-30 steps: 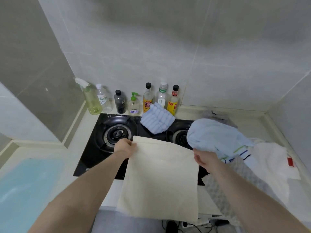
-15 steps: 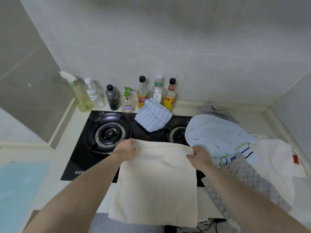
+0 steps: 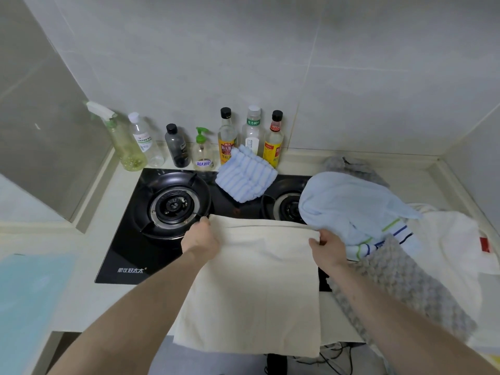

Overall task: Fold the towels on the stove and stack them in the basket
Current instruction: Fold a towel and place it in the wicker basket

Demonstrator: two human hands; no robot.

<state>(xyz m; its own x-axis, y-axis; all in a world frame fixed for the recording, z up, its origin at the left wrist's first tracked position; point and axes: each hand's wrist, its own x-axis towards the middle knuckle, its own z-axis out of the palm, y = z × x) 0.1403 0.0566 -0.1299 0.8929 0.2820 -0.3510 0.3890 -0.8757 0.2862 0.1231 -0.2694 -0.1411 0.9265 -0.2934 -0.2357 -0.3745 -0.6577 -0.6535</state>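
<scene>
cream towel (image 3: 254, 288): lay over the stove (image 3: 130, 253) front, long axis running toward the person, near end hanging off the desk (image 3: 89, 299). left hand (image 3: 199, 239) and right hand (image 3: 328, 250) each pinched a far corner. basket not in view.

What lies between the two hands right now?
In the head view, the far edge of the cream cloth towel spans from left hand to right hand; each grips a corner.
</scene>
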